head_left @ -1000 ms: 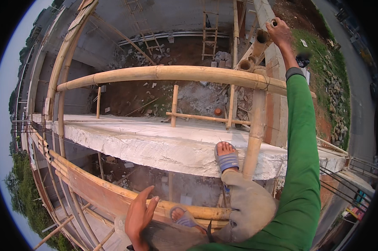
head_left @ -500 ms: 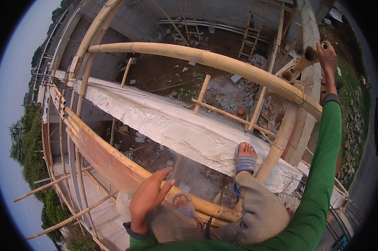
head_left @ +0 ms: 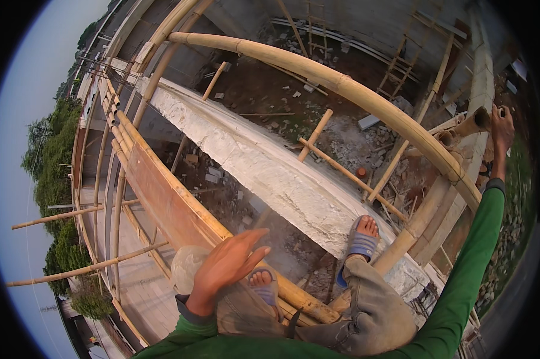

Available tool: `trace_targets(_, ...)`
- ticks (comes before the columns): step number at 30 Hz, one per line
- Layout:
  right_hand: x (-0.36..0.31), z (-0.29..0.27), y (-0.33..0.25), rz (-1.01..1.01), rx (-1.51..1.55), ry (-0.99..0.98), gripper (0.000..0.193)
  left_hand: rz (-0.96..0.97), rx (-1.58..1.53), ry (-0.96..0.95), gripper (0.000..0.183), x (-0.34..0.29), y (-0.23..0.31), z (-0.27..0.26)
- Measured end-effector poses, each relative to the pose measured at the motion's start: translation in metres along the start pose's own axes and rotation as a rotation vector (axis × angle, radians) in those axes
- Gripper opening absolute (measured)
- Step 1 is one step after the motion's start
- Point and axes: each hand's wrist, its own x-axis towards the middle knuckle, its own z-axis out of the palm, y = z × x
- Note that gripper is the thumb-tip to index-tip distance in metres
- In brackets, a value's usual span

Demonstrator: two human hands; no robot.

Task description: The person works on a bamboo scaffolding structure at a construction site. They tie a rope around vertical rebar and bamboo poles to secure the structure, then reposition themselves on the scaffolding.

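Note:
My left hand (head_left: 233, 262) is held out above my left knee with its fingers stretched and nothing in it. Below it are a reddish-brown plank (head_left: 162, 188) and the thick bamboo poles (head_left: 294, 296) alongside. Far out on the right, my right hand (head_left: 502, 131) has its fingers curled round something small that I cannot make out. It is beside the hollow end of a bamboo pole (head_left: 477, 121). My right foot, in a blue striped sandal (head_left: 362, 244), stands on a rough white concrete beam (head_left: 246, 152); my left sandal (head_left: 266, 292) is by the bamboo poles.
A long bamboo rail (head_left: 318, 69) crosses in front of me at height. Between beam and plank, a gap drops to a floor with rubble. Far below stands a bamboo ladder (head_left: 401, 57) among broken blocks. Bamboo scaffold poles (head_left: 90, 267) stick out on the left.
My view has turned, so the beam and rail slope more steeply down to the right. My left hand is tilted further to the right. My right hand stays by the pole end.

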Motion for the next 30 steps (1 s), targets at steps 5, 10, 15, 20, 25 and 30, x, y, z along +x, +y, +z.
trace_targets(5,-0.001,0.0,-0.001,-0.044,-0.039,0.074,0.06,-0.016,0.006,-0.015,0.047,0.001,-0.001,0.0)
trace_targets(10,-0.008,-0.01,-0.014,-0.046,0.03,0.033,0.056,-0.019,0.043,-0.015,0.049,0.001,0.001,-0.001)
trace_targets(15,-0.02,-0.024,-0.022,-0.042,0.077,0.132,0.049,-0.095,0.015,-0.08,0.048,0.006,0.017,-0.005)
trace_targets(20,-0.026,-0.033,-0.029,-0.021,0.08,0.136,0.048,-0.123,0.076,-0.096,0.048,0.01,0.023,-0.006)
trace_targets(25,-0.03,-0.037,-0.034,0.004,0.107,0.119,0.046,-0.145,0.061,-0.113,0.048,0.011,0.019,-0.004)
trace_targets(30,-0.033,-0.038,-0.033,-0.017,0.115,0.16,0.046,-0.127,0.048,-0.117,0.048,0.011,0.017,-0.003)
